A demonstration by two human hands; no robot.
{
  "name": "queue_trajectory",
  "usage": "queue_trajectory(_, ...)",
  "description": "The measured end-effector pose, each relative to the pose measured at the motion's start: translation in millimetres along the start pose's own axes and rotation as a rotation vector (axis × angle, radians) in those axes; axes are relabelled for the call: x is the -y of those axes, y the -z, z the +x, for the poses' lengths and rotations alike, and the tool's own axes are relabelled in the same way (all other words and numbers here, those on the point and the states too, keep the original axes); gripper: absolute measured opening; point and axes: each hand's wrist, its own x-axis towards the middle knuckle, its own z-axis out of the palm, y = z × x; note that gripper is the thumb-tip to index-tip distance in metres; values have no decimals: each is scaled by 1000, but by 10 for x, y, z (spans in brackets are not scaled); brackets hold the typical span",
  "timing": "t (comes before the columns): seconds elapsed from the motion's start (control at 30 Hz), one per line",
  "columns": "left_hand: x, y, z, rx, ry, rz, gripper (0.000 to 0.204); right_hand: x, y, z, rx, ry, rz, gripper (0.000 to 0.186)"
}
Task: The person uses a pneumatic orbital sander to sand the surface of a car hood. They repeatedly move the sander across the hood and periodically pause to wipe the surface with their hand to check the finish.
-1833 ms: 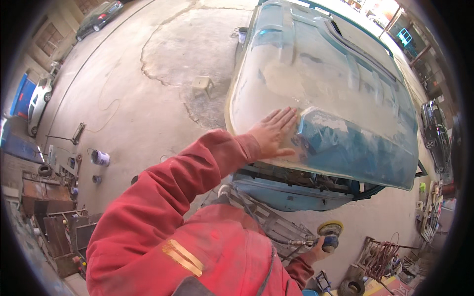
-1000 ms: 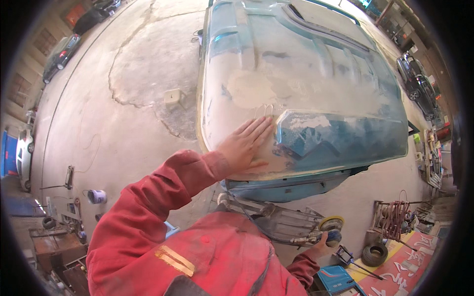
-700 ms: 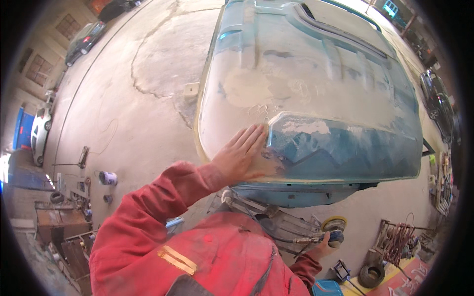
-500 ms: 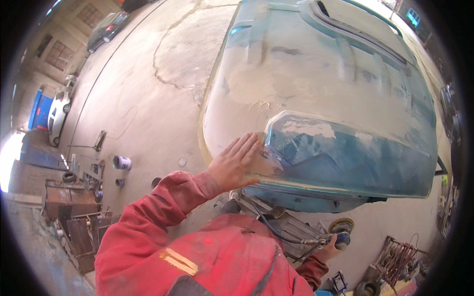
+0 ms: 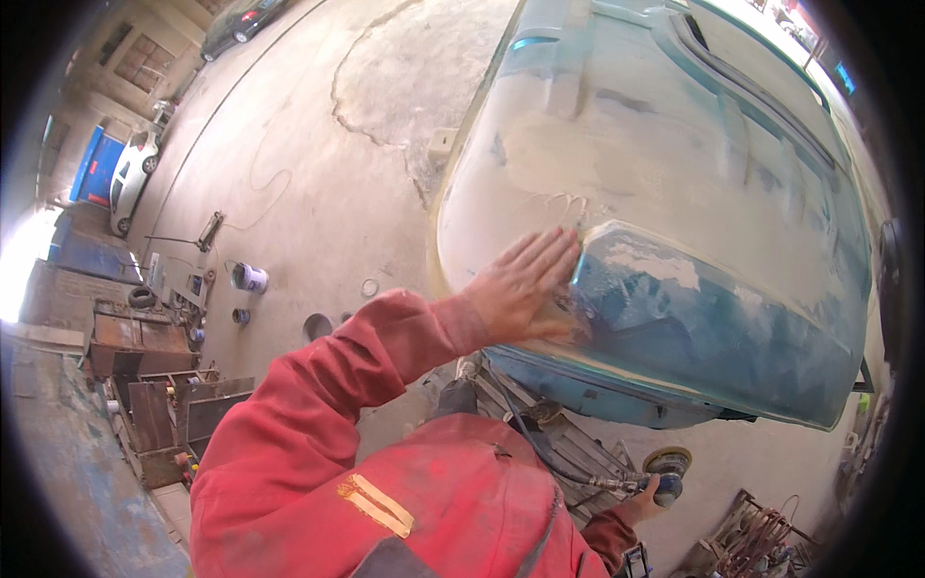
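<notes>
- Left hand (image 5: pixel 511 294), center of frame: open, palm down, fingers straight and close together, thumb spread toward lower right; grips nothing, lies flat on the vehicle body, slight blur.
- Vehicle body (image 5: pixel 617 144): fills center to upper right, blue paint with big pale sanded/filled areas, curved edge facing the person.
- Blue recessed panel (image 5: pixel 713 308) just right of the left fingertips; patchy paint, whitish smears along its top.
- Thin curved marks (image 5: pixel 564 202) in the pale area, just above the fingertips.
- Right hand (image 5: pixel 644 503), lower right of frame: closed around a sander (image 5: pixel 667 477), clear of the vehicle body; round pad faces up the frame.
- Hose (image 5: pixel 540 443) runs to the sander from lower center.
- Metal platform (image 5: pixel 578 448) below the vehicle body's near edge, partly hidden.
- Red jacket (image 5: pixel 453 472) with tan strip (image 5: pixel 378 506) on it, bottom center.
- Floor, left side: white bucket (image 5: pixel 252 278), small tyre (image 5: pixel 143 297), pale stool (image 5: pixel 442 144) partly behind the body edge.
- Upper left: dark car (image 5: pixel 241 27), white car (image 5: pixel 132 183).
- Bottom right: pile of cables (image 5: pixel 752 544).
</notes>
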Motion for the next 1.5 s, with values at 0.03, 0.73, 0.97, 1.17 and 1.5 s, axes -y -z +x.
queue_trajectory(0.03, 46, 3, -86, 50, -9, 13, 106, -40, 16, -21, -37, -30, -37, 54)
queue_trajectory(0.73, 643, 41, -629, -22, 80, -79, 118, 23, -171, -1003, -121, 102, 3, 69)
queue_trajectory(0.97, 1116, 34, 10, -195, 311, -212, 118, 46, -198, -887, -147, 100, -28, 58)
queue_trajectory(1.17, 487, -1, -571, -78, 176, -127, 120, 113, -190, -809, -36, 67, 15, 51)
queue_trajectory(1.5, -204, -87, -489, 257, -270, -217, 99, 358, -167, -757, 38, 82, -157, 51)
